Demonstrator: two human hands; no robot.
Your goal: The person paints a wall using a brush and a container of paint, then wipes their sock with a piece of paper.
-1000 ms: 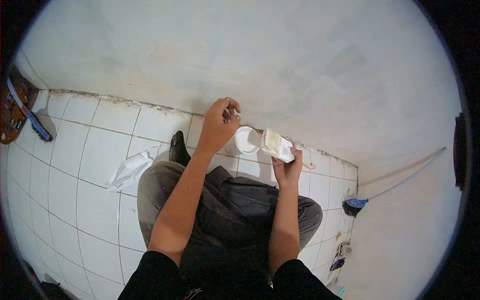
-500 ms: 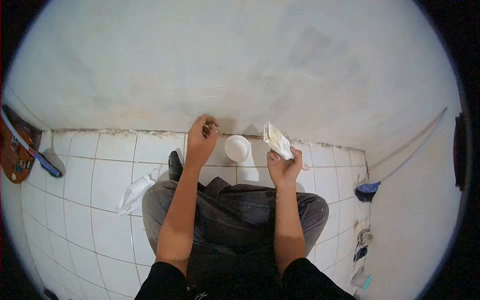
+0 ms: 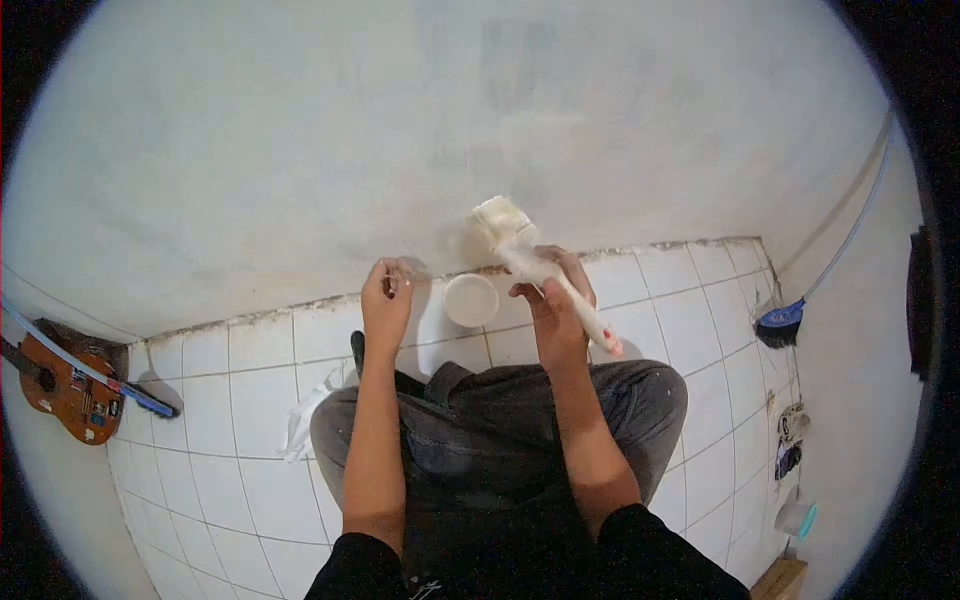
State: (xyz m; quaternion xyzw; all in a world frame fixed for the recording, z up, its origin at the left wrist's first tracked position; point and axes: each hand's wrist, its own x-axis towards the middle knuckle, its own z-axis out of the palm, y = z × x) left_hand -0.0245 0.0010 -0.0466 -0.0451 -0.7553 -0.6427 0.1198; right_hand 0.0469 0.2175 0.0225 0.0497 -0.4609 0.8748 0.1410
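My right hand (image 3: 558, 300) is closed around the pale handle of a wide paintbrush (image 3: 510, 240). Its whitish head points up and left, in front of the lower wall, and its handle end has reddish marks. To the left, my left hand (image 3: 387, 305) is held near the wall's foot with fingers loosely curled, a gap between thumb and fingers, and nothing visible in them. On the tiles between both hands stands a round white tub (image 3: 471, 301). Pale and grey patches mark the wall (image 3: 480, 110) ahead.
White floor tiles (image 3: 270, 490) surround my crossed legs (image 3: 490, 430). A white plastic bag (image 3: 305, 420) lies by my left knee. At the far left are a guitar (image 3: 70, 390) and a blue-headed broom (image 3: 150, 400); another broom (image 3: 780, 322) leans against the right wall.
The paintbrush has swung up and left toward the wall, showing its handle now. My left hand has dropped slightly, and the view has shifted to the left.
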